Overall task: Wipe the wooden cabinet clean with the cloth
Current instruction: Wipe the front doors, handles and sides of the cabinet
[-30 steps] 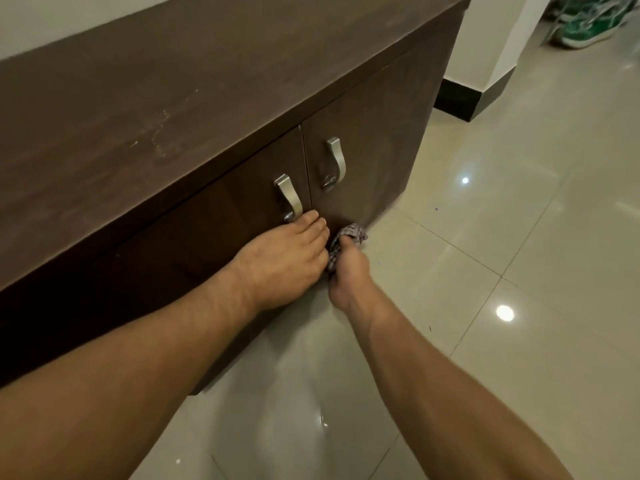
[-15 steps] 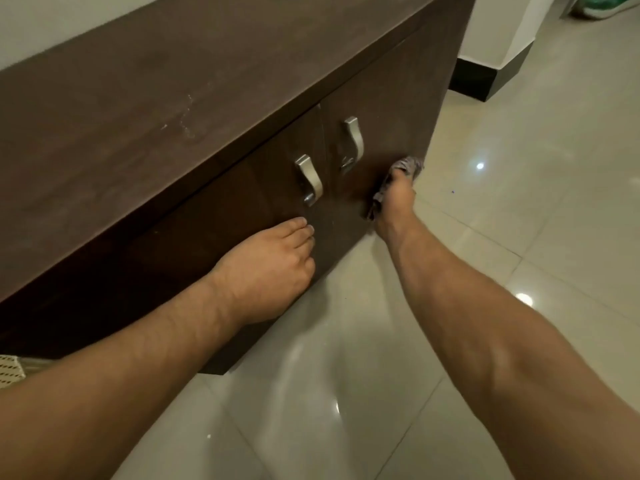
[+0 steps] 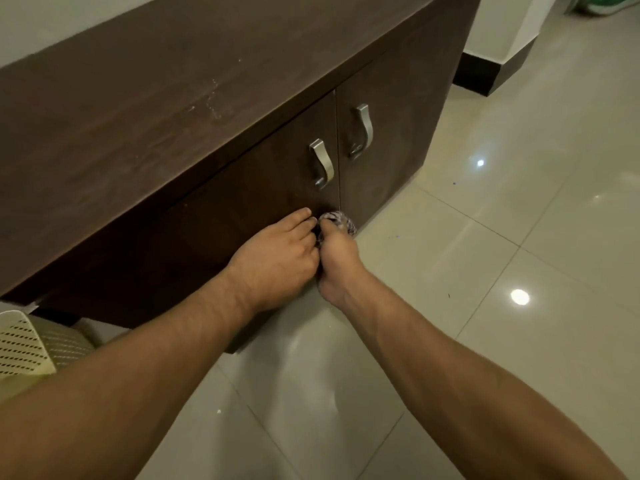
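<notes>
A low dark-brown wooden cabinet (image 3: 194, 98) runs along the wall, with two doors and two curved metal handles (image 3: 322, 162). Pale smears mark its top. My right hand (image 3: 337, 258) grips a bunched checked cloth (image 3: 341, 221) and presses it against the bottom of the doors, near the seam between them. My left hand (image 3: 277, 258) lies flat on the left door, fingers together, touching the right hand and the cloth. Most of the cloth is hidden behind my right hand.
Glossy beige floor tiles (image 3: 502, 271) spread to the right of the cabinet. A cream perforated basket (image 3: 31, 344) sits at the left edge below the cabinet end. A white pillar with a black skirting (image 3: 491, 74) stands beyond the cabinet's far end.
My right hand has brought the cloth down and left from the upper right door to the bottom near the seam. The left hand stays on the left door, now touching the right hand.
</notes>
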